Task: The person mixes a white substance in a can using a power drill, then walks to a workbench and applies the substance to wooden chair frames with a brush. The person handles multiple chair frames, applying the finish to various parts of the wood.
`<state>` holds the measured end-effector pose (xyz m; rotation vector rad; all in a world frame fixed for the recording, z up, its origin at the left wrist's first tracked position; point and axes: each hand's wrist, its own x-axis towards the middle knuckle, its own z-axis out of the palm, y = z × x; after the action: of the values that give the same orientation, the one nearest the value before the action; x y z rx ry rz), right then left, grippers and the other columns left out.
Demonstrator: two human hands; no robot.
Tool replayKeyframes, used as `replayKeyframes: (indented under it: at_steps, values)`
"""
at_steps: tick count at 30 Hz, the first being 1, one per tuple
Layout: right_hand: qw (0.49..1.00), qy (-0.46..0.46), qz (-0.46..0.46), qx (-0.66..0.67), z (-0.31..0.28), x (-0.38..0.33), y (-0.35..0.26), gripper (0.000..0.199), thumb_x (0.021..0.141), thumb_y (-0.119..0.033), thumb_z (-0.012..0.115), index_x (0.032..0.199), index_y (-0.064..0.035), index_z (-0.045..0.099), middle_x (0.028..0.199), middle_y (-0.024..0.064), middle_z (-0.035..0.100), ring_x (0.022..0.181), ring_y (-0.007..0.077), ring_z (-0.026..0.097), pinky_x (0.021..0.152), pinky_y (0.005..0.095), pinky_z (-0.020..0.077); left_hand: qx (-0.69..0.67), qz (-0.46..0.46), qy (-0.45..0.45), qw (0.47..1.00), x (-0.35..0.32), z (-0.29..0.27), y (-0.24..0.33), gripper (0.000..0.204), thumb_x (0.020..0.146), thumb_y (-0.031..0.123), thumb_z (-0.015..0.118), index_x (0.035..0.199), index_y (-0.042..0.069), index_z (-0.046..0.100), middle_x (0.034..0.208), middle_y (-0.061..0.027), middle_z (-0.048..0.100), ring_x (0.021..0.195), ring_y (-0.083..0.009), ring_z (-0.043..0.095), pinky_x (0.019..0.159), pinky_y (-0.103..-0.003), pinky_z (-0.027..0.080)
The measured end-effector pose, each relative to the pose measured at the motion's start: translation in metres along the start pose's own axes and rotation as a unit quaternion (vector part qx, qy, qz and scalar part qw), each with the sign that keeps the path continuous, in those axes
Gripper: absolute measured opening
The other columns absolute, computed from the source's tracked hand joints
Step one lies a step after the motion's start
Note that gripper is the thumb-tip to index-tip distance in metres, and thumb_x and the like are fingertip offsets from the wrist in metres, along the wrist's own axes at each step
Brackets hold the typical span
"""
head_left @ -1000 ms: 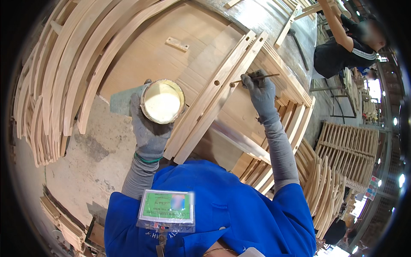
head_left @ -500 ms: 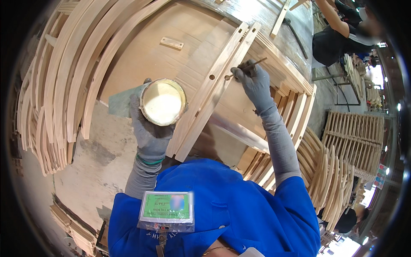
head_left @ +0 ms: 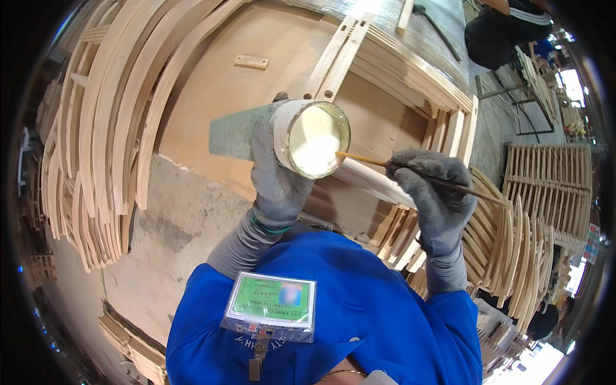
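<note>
My left hand (head_left: 277, 176), in a grey glove, is wrapped round a round tub (head_left: 282, 142) of creamy white liquid (head_left: 313, 138), which looks like glue. A flat grey-green piece (head_left: 232, 133) sticks out to the left beside the same hand; I cannot tell what it is or how it is held. My right hand (head_left: 439, 192), also gloved, pinches a thin wooden stick (head_left: 364, 158), its tip at the tub's right inner edge. Beyond the tub lie two pale wooden bars (head_left: 338, 61) side by side with round holes, their near parts hidden by tub and hand.
Curved wooden parts (head_left: 122, 109) are stacked at left. A small wooden block (head_left: 251, 61) lies on the brown cardboard (head_left: 212, 96). Wooden frames (head_left: 417, 70) stand at right, with more curved pieces (head_left: 507, 250) beyond. A co-worker (head_left: 500, 35) is at the far right.
My right hand has drawn back from the hole in the bar, bringing the stick down to the tub. My left hand has moved the tub rightward, over the bars.
</note>
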<state>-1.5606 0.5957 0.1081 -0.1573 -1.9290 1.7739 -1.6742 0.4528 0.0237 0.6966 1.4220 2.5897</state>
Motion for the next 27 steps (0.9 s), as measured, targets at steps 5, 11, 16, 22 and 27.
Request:
replayKeyframes:
  at_steps: [5,11,16,22,27]
  values:
    - [0.990,-0.051,-0.091,-0.090,-0.009,-0.040,0.003,0.020,0.075,0.007,0.067,0.092,0.0017,0.057,0.096,0.0197,0.064,0.085,0.0278,0.065,0.069,0.0343,0.0552,0.013,0.014,0.028,0.999,-0.007,0.027,0.002,0.061,0.087,0.024,0.057,0.135,-0.002,0.029,0.130,-0.0170,0.043,0.122,-0.0260,0.043,0.102,-0.039,0.037]
    - [0.976,-0.111,-0.185,0.012,-0.029,-0.064,0.000,0.024,0.077,0.008,0.061,0.100,0.0015,0.057,0.101,0.0231,0.063,0.098,0.0340,0.062,0.081,0.0439,0.0531,-0.095,-0.025,0.096,0.991,-0.017,0.044,0.003,0.064,0.095,0.046,0.032,0.138,-0.001,0.026,0.132,-0.0152,0.042,0.124,-0.0259,0.042,0.104,-0.040,0.035]
    - [0.990,0.009,-0.070,0.120,-0.025,-0.077,0.007,0.024,0.082,0.010,0.058,0.102,-0.0021,0.057,0.108,0.0254,0.059,0.101,0.0312,0.061,0.083,0.0391,0.0533,-0.193,-0.093,0.049,0.976,-0.031,0.056,0.012,0.062,0.095,0.046,0.032,0.138,0.000,0.026,0.135,-0.0165,0.040,0.126,-0.0263,0.040,0.106,-0.040,0.033]
    - [0.980,0.053,-0.113,0.154,-0.025,-0.091,0.005,0.019,0.079,0.009,0.062,0.095,0.0000,0.058,0.105,0.0261,0.060,0.092,0.0292,0.064,0.079,0.0384,0.0550,-0.105,-0.080,0.038,0.991,-0.041,0.069,0.006,0.062,0.095,0.047,0.034,0.136,0.002,0.030,0.135,-0.0167,0.040,0.125,-0.0275,0.040,0.106,-0.042,0.033]
    - [0.967,0.238,-0.014,0.088,-0.078,-0.072,-0.005,0.007,0.080,0.006,0.058,0.086,0.0043,0.057,0.091,0.0212,0.065,0.084,0.0261,0.065,0.076,0.0370,0.0552,-0.277,-0.246,0.021,0.929,-0.055,0.062,-0.009,0.057,0.093,0.049,0.040,0.133,0.009,0.038,0.129,-0.0160,0.047,0.118,-0.0322,0.047,0.100,-0.050,0.040]
